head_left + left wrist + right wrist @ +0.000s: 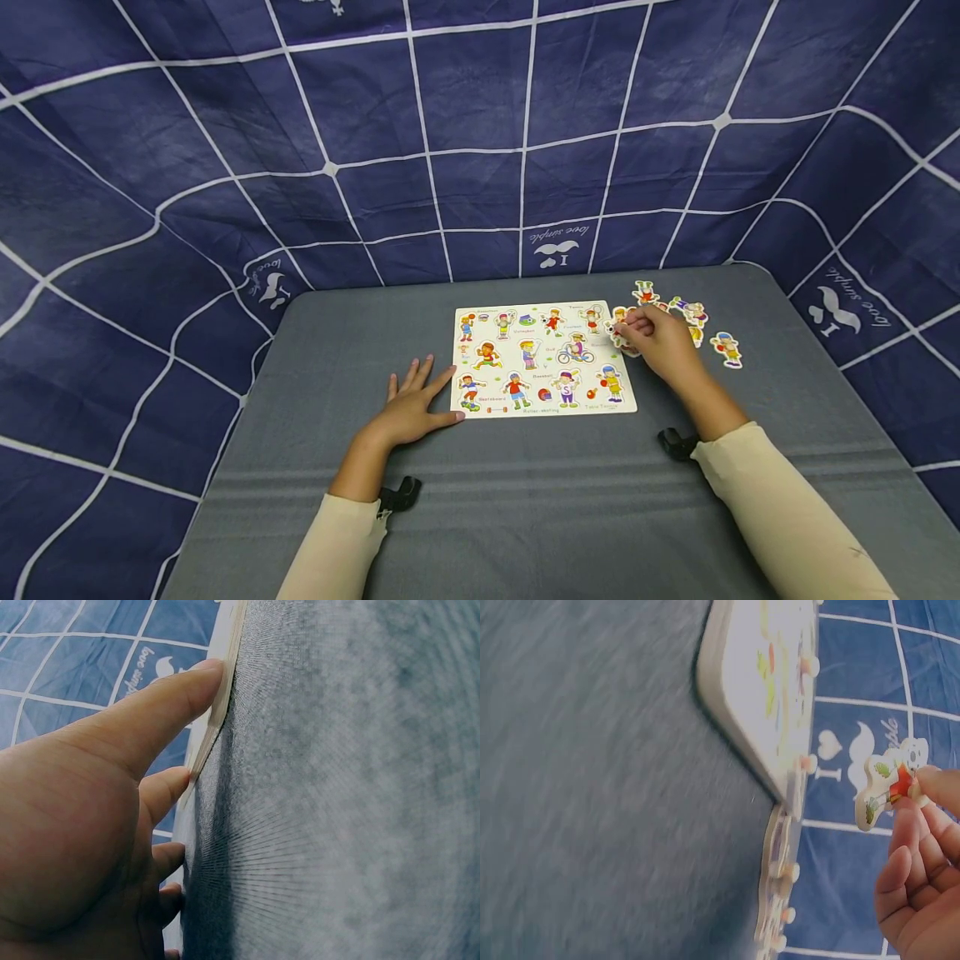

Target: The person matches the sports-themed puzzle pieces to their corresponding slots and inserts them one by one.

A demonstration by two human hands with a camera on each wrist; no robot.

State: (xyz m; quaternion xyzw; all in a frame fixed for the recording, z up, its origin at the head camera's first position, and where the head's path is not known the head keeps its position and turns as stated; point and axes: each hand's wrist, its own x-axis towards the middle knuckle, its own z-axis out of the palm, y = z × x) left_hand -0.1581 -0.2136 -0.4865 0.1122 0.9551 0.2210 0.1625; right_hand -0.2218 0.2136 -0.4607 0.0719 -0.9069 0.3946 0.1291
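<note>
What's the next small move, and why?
I'd probably carry the piece left over the board: the right hand pinches it, raised, by the board's right edge, and the left hand touches the left edge.

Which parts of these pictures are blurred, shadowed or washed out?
Head view: small print on the puzzle board looks soft; left wrist view: the grey cloth is shadowed beside the left hand and blurred at right; right wrist view: the board's face is washed out, the cloth blurred.
</note>
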